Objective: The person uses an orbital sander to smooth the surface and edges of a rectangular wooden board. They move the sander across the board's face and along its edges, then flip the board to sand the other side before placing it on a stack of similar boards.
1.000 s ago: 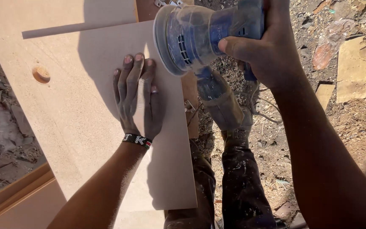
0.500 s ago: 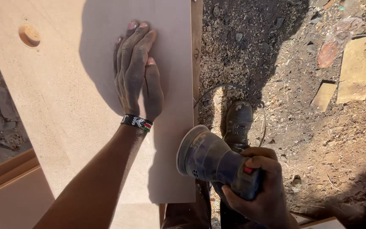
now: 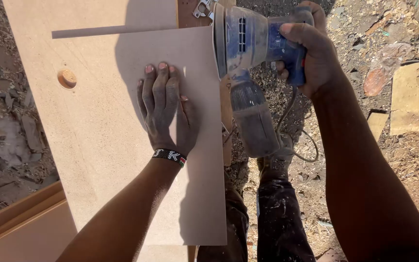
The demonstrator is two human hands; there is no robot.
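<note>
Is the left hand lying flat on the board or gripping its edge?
Flat. The left hand lies palm down on the board, fingers stretched out together, away from the edges.

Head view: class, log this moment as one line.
left hand: flat on board | right hand: grips sander at board edge

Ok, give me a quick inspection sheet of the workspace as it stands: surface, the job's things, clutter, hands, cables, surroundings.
Surface: pale board lying flat, a round plug near its far left.
Job's things: dusty sander with its pad against the board's right edge.
Clutter: wood offcuts and shavings on the dirt.
Hands: left hand pressed flat on the board; right hand gripping the sander.
Cables: sander cord looping down beside the leg.
Surroundings: bare ground, sunlit, with hard shadows.
</note>
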